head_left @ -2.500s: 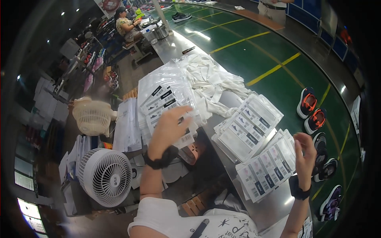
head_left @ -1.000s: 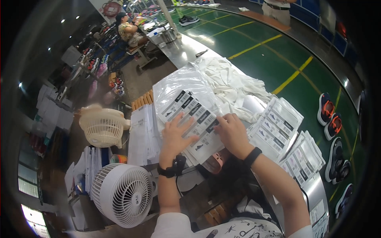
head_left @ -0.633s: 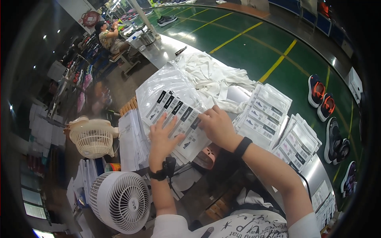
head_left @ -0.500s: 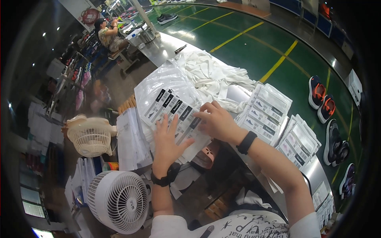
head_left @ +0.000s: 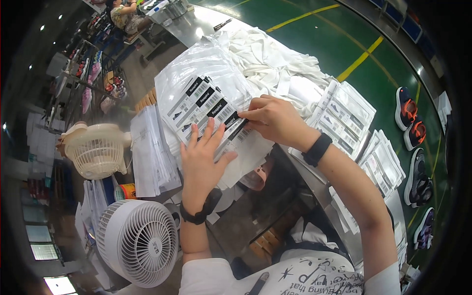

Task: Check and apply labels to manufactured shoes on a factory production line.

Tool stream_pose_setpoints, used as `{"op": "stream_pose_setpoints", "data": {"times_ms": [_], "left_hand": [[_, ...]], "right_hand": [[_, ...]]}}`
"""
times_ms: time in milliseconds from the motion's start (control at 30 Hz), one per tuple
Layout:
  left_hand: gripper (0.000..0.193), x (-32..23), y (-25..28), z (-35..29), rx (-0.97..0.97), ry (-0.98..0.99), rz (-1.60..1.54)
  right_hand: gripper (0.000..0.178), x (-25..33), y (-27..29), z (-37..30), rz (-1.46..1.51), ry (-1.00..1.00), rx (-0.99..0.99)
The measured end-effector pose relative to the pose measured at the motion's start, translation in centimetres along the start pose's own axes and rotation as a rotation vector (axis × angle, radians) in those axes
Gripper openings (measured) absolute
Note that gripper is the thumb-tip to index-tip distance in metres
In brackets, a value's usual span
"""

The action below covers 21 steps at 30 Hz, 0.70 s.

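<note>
Green floor (head_left: pixel 314 42) stretches beyond our right fingers, past the steel bench (head_left: pixel 201 25). Our left hand (head_left: pixel 200 160) splays, gripping nothing, over the stacked bags (head_left: pixel 184 71) while our right hand (head_left: pixel 278 120) pinches a label (head_left: pixel 230 121); we should press evenly against creasing. Between our fingers, it looks flat, barcoded, black-ended.

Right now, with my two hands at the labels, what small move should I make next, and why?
I would perhaps press the end of the dark-banded barcode label flat with your right hand: its fingertips are at that end, while your left hand lies spread over the same labelled stack and seems to steady it.
</note>
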<state>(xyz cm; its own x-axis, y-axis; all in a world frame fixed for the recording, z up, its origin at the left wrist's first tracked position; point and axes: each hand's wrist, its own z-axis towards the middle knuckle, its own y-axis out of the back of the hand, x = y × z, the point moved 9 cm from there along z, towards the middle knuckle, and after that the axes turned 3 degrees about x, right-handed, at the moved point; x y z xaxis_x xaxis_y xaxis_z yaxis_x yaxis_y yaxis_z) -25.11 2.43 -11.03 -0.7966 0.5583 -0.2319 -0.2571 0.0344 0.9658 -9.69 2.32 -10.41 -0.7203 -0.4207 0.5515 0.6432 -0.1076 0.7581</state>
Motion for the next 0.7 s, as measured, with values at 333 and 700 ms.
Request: {"op": "stream_pose_setpoints", "data": {"times_ms": [333,700], "left_hand": [[0.076,-0.6,0.0,-0.1,0.034,-0.021,0.047],[0.074,-0.4,0.2,-0.1,-0.004,-0.062,0.043]], "right_hand": [[0.02,1.7,0.5,-1.9,-0.226,0.2,-0.162],[0.018,2.9,0.2,-1.1,-0.373,0.21,-0.158]]}}
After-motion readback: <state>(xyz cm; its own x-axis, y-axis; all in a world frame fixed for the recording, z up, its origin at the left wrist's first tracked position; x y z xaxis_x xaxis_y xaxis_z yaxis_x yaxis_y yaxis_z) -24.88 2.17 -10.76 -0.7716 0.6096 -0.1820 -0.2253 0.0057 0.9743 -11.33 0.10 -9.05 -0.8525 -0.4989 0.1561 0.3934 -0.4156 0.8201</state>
